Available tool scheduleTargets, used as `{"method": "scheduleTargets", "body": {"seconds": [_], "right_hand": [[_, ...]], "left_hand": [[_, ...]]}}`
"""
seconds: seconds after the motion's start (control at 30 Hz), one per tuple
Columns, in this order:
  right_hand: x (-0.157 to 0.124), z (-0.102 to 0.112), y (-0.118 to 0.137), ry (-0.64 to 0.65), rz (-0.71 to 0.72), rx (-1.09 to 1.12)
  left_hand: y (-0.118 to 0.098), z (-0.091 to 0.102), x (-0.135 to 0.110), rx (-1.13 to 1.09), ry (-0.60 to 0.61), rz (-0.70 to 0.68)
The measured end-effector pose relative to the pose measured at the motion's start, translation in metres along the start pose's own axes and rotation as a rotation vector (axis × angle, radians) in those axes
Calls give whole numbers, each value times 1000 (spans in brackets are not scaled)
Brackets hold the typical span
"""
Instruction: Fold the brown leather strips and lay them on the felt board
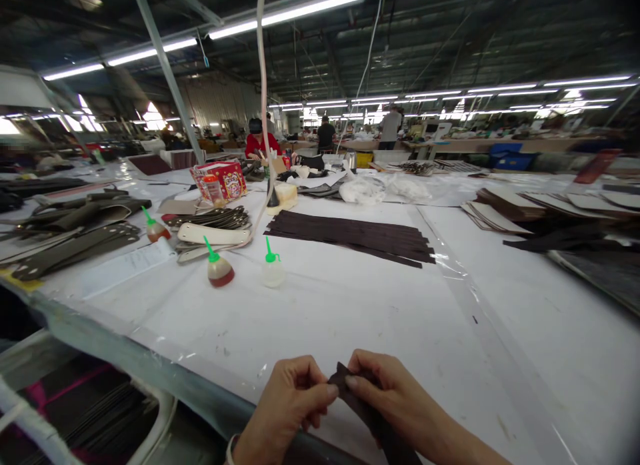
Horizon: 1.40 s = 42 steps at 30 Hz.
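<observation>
Near the table's front edge, my left hand (295, 401) pinches the end of a dark brown strip (376, 421) between thumb and forefinger. My right hand (387, 388) grips the same strip just beside it, thumb on top. From there the strip hangs down toward me and runs out at the bottom of the view. Its upper end shows as a small pointed corner between the two hands. Farther back on the table lies a row of similar dark brown strips (350, 235), side by side.
Squeeze bottles with green nozzles, one clear (273, 271) and one with reddish liquid (219, 271), stand left of centre. Behind them are stacked straps (213, 228) and a red box (220, 178). Stacked panels (520, 208) lie right. A white-framed bin (160, 411) stands below left. People work farther back.
</observation>
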State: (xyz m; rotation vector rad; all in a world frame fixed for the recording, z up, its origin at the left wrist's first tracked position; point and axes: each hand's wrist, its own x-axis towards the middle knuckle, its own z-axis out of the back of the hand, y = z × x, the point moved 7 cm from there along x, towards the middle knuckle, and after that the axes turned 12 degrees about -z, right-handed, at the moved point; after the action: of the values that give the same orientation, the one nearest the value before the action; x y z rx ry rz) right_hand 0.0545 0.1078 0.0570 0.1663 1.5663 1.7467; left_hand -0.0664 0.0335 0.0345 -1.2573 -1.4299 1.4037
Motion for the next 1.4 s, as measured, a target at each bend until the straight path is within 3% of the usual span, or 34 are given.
{"method": "scheduleTargets", "body": {"seconds": [0.23,0.4,0.47,0.57,0.67,0.83,0.93,1.0,1.07,1.27,1.33,1.4], "right_hand": [[2,-11,8,-2,37,-39],[8,-7,-3,40,-71,77],[7,-4,-6,59,-121,121],[4,-3,-5,82,-166,156],[2,-7,-2,104,-181,177],[5,-14,6,141,-119,149],[7,-17,7,158,-124,139],[8,-16,7,144,-123,140],[9,-16,6,129,-113,158],[9,-17,3,129,-95,162],[3,-13,5,133,-97,180],[-7,-14,6,218,-131,253]], "left_hand": [[5,-1,-10,-239,-30,37],[2,14,-13,-332,-69,25],[-2,32,-22,-220,-42,17],[-7,55,-44,146,90,50],[-17,62,-63,395,201,14],[-30,52,-47,528,75,8],[-49,40,-26,535,-2,-160],[-54,28,-17,493,53,-218],[-50,17,-10,403,106,-184],[-34,0,9,247,87,-161],[-29,-3,13,179,143,-136],[-29,4,17,183,183,-116]]}}
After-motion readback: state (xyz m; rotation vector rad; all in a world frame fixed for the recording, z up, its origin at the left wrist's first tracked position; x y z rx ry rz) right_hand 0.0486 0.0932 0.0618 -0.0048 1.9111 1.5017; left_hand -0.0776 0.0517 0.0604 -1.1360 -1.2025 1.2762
